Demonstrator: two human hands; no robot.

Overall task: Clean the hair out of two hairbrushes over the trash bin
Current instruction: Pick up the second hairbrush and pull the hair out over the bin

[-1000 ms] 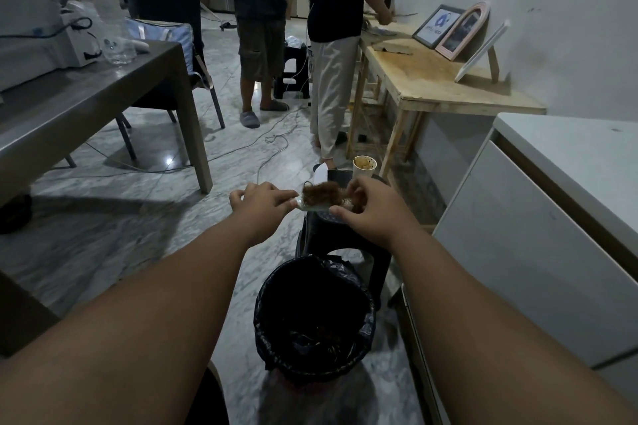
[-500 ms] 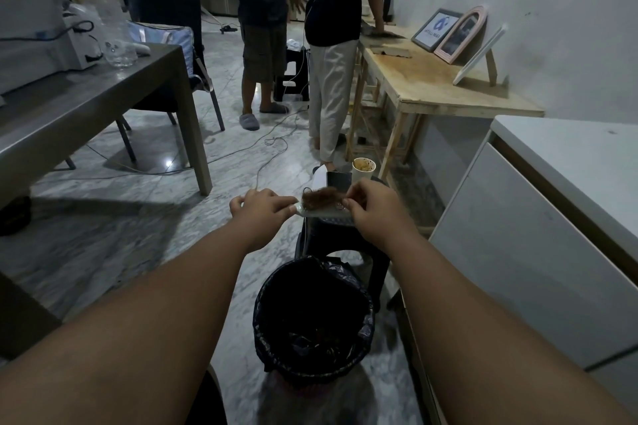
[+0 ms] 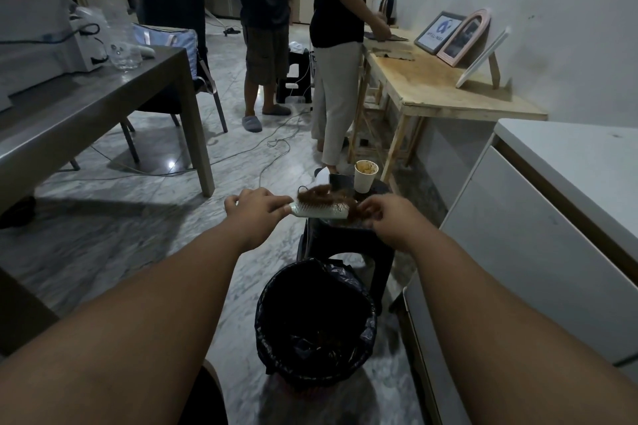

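A white hairbrush [image 3: 319,210] lies level in the air, bristles up, with a clump of brown hair [image 3: 319,194] on top. My left hand [image 3: 257,207] grips its handle end. At the brush's right end, my right hand [image 3: 386,214] pinches strands of the hair. Below and nearer to me stands a round trash bin [image 3: 272,324] lined with a black bag, some hair lying inside. I see no second hairbrush.
A black stool [image 3: 379,241] behind the bin carries a paper cup [image 3: 366,176] and a dark phone [image 3: 341,180]. White cabinet [image 3: 538,235] to the right, grey table [image 3: 103,103] to the left, wooden table [image 3: 431,79] beyond. Two people stand ahead; cables cross the floor.
My right hand has slid from on top of the brush to its right end, uncovering the hair clump. The brush stays held at about the same height.
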